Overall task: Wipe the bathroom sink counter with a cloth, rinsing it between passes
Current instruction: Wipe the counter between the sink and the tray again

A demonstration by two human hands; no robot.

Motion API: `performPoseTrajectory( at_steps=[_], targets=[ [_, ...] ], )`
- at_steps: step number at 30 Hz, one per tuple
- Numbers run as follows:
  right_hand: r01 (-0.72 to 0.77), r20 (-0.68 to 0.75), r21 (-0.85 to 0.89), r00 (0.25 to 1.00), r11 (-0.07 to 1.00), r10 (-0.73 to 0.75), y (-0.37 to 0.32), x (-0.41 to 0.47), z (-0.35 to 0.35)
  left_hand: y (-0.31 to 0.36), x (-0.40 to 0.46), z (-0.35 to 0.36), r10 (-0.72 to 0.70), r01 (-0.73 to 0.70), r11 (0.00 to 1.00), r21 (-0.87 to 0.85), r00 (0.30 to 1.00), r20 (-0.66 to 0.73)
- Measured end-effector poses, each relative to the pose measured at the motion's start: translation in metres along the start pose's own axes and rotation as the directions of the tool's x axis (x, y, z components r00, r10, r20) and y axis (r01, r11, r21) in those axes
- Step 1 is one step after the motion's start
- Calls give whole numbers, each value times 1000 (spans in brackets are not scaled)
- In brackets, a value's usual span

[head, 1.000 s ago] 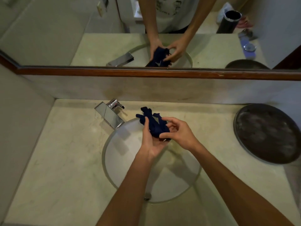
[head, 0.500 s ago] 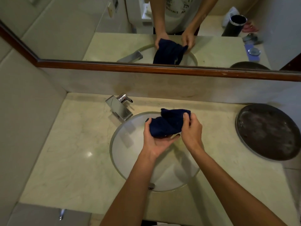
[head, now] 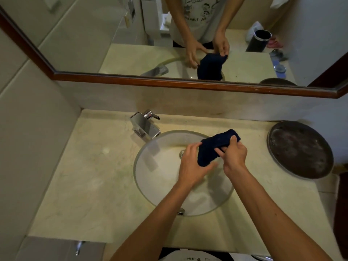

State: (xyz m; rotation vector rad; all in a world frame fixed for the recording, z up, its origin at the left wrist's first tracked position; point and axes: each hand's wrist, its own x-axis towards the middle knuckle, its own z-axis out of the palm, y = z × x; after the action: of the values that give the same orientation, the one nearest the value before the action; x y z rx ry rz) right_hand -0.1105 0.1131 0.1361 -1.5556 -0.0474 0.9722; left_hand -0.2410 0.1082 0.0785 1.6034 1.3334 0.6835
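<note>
Dark navy cloth (head: 216, 147), bunched into a roll. Long axis runs from left hand (head: 192, 166) up-right to right hand (head: 234, 157). Both sets of fingers hold it.

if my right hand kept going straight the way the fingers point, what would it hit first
The right hand grips the dark blue cloth, fingers aimed up-left. Past the cloth, probably the faucet, though depth is unclear.
</note>
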Motion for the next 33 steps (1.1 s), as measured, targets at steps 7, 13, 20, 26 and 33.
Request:
performPoseTrajectory(
  at_steps=[7, 13, 20, 26, 33],
  targets=[
    [-102, -22, 176, 994, 979, 108, -28, -4, -25, 4, 28, -8, 201, -210, 968, 136, 977, 76],
    [-192, 20, -131, 980, 973, 196, -36, 23, -55, 38, 61, -48, 78, -148, 981, 122, 889, 452],
    [195, 198, -903, 980, 384, -31, -38, 42, -75, 61, 82, -72, -16, -89, 988, 124, 749, 663],
    [598, 772, -582, 619, 551, 143, -35, 21, -56, 68, 81, -79, -43, 22, 999, 39, 718, 695],
    [681, 769, -585, 638, 440, 37, -17, 46, -90, 36, 69, -76, -146, 252, 967, -47, 691, 708]
  ],
)
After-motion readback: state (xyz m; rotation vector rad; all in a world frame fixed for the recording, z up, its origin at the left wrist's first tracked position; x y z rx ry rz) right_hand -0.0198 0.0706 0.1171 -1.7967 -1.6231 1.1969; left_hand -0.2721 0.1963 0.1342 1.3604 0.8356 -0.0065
